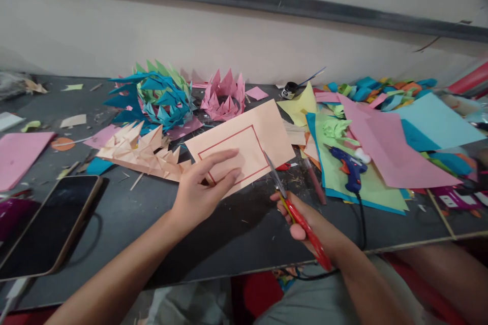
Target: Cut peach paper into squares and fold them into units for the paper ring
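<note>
My left hand (202,183) grips a peach paper sheet (274,122) at its lower left part, thumb and fingers lying over its face. A dark red rectangle outline is drawn on the sheet. In my right hand (301,213) are scissors (308,233) with red handles, pointing up and away from me. The blade tips lie over the paper just right of the outline's right side; whether paper is between the blades I cannot tell. Left of the sheet lies a folded peach paper strip (141,155) with several points.
Blue and green paper crowns (163,94) and a pink paper crown (224,96) stand at the back. A blue glue gun (353,167) lies on green paper (375,190) at right, its cord crossing the table edge. A phone (49,223) lies at left. Behind is a wall (229,30).
</note>
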`<action>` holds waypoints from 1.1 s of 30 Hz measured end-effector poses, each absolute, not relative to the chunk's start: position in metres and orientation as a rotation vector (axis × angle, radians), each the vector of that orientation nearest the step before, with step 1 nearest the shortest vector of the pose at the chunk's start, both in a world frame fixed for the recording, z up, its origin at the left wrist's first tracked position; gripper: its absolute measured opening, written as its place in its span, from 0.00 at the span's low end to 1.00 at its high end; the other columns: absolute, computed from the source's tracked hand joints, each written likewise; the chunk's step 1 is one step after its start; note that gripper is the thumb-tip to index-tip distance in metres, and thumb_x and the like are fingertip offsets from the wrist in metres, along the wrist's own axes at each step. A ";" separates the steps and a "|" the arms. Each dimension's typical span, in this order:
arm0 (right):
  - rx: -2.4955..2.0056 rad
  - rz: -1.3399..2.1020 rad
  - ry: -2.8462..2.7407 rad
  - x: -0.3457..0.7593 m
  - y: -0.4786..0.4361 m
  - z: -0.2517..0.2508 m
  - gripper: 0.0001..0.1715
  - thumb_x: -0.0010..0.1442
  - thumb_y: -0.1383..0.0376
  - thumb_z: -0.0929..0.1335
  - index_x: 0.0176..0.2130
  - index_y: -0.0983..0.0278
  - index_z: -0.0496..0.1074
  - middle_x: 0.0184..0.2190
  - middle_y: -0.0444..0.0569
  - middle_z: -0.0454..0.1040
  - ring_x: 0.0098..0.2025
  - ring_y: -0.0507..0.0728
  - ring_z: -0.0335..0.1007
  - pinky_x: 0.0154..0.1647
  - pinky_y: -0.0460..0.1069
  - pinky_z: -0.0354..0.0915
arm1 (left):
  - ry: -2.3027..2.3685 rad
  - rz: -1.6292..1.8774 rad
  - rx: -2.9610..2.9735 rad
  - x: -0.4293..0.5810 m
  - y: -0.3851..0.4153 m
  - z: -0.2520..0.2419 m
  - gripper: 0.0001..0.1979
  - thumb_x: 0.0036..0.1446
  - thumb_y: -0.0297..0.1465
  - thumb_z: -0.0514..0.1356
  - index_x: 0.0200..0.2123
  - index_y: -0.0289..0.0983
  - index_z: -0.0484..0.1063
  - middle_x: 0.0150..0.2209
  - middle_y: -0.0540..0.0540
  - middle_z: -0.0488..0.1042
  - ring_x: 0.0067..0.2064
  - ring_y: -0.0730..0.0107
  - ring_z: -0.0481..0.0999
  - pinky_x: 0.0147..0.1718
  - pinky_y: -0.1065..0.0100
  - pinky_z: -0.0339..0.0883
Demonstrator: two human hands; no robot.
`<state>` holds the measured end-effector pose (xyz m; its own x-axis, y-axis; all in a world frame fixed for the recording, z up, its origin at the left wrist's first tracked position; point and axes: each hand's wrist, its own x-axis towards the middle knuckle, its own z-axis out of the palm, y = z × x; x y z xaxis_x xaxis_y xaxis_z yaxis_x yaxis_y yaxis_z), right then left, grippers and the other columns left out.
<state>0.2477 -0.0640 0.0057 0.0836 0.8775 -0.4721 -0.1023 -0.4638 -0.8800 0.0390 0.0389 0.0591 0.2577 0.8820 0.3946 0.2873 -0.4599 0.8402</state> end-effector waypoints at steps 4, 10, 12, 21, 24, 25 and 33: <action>-1.546 1.538 -0.771 0.246 -0.064 0.009 0.14 0.51 0.57 0.65 0.39 0.57 0.69 0.23 0.42 0.66 0.23 0.50 0.59 0.24 0.45 0.54 | 1.055 1.215 1.898 0.039 0.040 0.059 0.13 0.49 0.30 0.63 0.41 0.39 0.73 0.17 0.56 0.61 0.15 0.86 0.45 0.10 0.77 0.40; -1.554 1.588 -0.688 0.239 -0.064 0.022 0.17 0.50 0.56 0.66 0.41 0.57 0.68 0.23 0.40 0.66 0.19 0.47 0.55 0.23 0.44 0.53 | 1.018 1.210 1.904 0.040 0.040 0.061 0.13 0.50 0.30 0.62 0.41 0.38 0.73 0.18 0.56 0.61 0.14 0.87 0.45 0.10 0.78 0.38; -1.546 1.638 -0.632 0.238 -0.063 0.023 0.18 0.52 0.53 0.65 0.41 0.57 0.68 0.23 0.39 0.66 0.16 0.45 0.51 0.21 0.44 0.52 | 1.023 1.219 1.911 0.040 0.040 0.061 0.12 0.49 0.29 0.62 0.40 0.39 0.73 0.17 0.57 0.61 0.14 0.87 0.45 0.09 0.78 0.38; -1.524 1.672 -0.547 0.229 -0.062 0.035 0.25 0.56 0.45 0.59 0.38 0.60 0.68 0.19 0.40 0.65 0.13 0.45 0.47 0.17 0.44 0.46 | 1.024 1.214 1.889 0.039 0.043 0.060 0.12 0.49 0.29 0.62 0.39 0.37 0.74 0.13 0.60 0.47 0.14 0.85 0.43 0.10 0.78 0.36; -1.562 1.714 -0.512 0.226 -0.062 0.043 0.24 0.58 0.47 0.57 0.36 0.62 0.68 0.18 0.40 0.65 0.13 0.45 0.46 0.15 0.44 0.43 | 1.030 1.174 1.864 0.039 0.043 0.059 0.12 0.49 0.29 0.62 0.40 0.37 0.73 0.14 0.60 0.45 0.14 0.85 0.43 0.11 0.78 0.35; -1.575 1.731 -0.507 0.226 -0.061 0.044 0.23 0.58 0.48 0.57 0.35 0.62 0.68 0.17 0.40 0.65 0.13 0.45 0.45 0.15 0.44 0.41 | 1.037 1.157 1.853 0.039 0.043 0.059 0.13 0.49 0.29 0.62 0.41 0.37 0.73 0.14 0.60 0.45 0.14 0.85 0.43 0.11 0.78 0.34; -1.704 1.628 -0.757 0.237 -0.063 0.018 0.16 0.57 0.54 0.57 0.29 0.61 0.65 0.14 0.39 0.64 0.13 0.46 0.49 0.16 0.44 0.45 | 1.056 1.052 1.756 0.039 0.044 0.061 0.15 0.50 0.31 0.61 0.42 0.34 0.73 0.14 0.60 0.43 0.15 0.85 0.40 0.13 0.77 0.31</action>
<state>0.2372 -0.0630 0.0180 0.0607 0.7824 -0.6198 -0.0305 -0.6192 -0.7846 0.0394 0.0438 0.0611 0.3012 0.9228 0.2401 0.2441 -0.3181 0.9161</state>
